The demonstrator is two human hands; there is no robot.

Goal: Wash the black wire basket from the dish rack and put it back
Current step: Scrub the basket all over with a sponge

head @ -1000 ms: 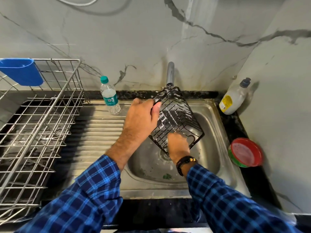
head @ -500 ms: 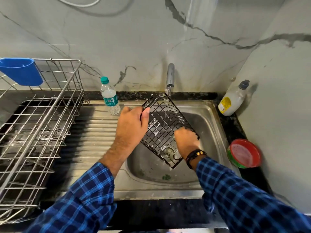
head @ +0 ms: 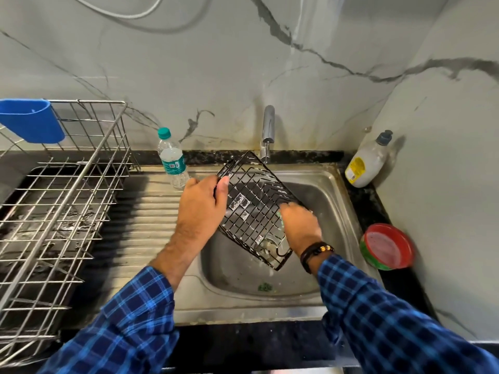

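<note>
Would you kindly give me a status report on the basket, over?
Left hand grips black wire basket at upper corner, tilted over the sink. Right hand on its right edge, green sliver beneath. Basket sudsy. Water bottle close behind left hand.

One shirt, long-sleeved, woven check: bright and pale blue squares crossed by navy-to-black bands. Its left sleeve [head: 129, 319] ends at mid-forearm, cuff edge loose and rumpled; its right sleeve [head: 391, 319] ends just short of the wrist. One bracelet [head: 314, 251], right wrist: doubled black cord carrying a short run of amber-gold beads. The left grip [head: 202, 203] and right grip [head: 299, 225] are bare.
</note>
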